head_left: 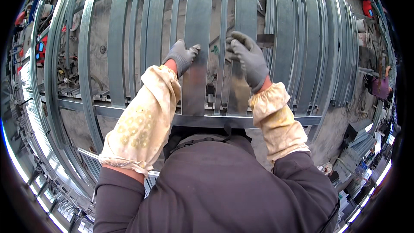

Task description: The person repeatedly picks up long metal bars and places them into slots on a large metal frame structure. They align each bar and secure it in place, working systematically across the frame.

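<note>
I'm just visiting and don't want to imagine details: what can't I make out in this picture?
All in the head view:
- Left palm: hidden by the back of the gloved left hand.
- Whether the right hand touches the metal bar below: its own glove hides any contact.
- That bar's far end: cut off by the upper edge.
- The wearer's legs: mostly hidden by the dark shirt.
- The purple-clad co-worker's actions: too small.

There are two gloved hands [183, 57] [251, 60], two cream sleeves [144, 114] [278, 118] and over ten metal bars [198, 11].

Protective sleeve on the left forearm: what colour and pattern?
The sleeve is cream with yellowish rings; head view shows it.
</note>
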A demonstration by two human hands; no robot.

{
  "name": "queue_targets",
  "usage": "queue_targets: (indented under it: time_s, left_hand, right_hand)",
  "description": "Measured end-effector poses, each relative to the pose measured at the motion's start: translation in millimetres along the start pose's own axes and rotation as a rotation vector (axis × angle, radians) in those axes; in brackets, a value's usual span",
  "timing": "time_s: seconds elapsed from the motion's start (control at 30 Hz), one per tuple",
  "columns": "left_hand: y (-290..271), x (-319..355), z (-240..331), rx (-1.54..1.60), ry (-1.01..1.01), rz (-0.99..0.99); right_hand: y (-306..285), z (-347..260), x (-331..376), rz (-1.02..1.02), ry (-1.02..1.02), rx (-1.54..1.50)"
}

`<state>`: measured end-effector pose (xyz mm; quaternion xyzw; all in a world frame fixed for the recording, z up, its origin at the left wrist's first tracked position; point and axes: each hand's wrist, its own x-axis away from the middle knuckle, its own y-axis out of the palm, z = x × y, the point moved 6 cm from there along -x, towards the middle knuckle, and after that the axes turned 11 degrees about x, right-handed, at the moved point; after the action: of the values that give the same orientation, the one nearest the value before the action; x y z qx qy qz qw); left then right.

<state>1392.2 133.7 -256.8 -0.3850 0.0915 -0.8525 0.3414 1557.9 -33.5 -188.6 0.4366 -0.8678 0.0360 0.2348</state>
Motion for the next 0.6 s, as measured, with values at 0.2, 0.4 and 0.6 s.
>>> queue_targets:
  time_s: [0.2, 0.4, 0.6]
  left_hand:
    - [2, 16, 28, 0.004, 0.007, -0.12]
    - [-4, 6, 23, -0.188, 0.082, 0.031]
    - [-62, 109, 47, 0.444, 0.334, -0.191]
  right_hand:
    - [32, 29, 48, -0.064, 0.026, 0.255]
    - [64, 33, 74, -0.134, -0.125, 0.828]
    - [76, 54, 81, -0.015, -0.117, 1.025]
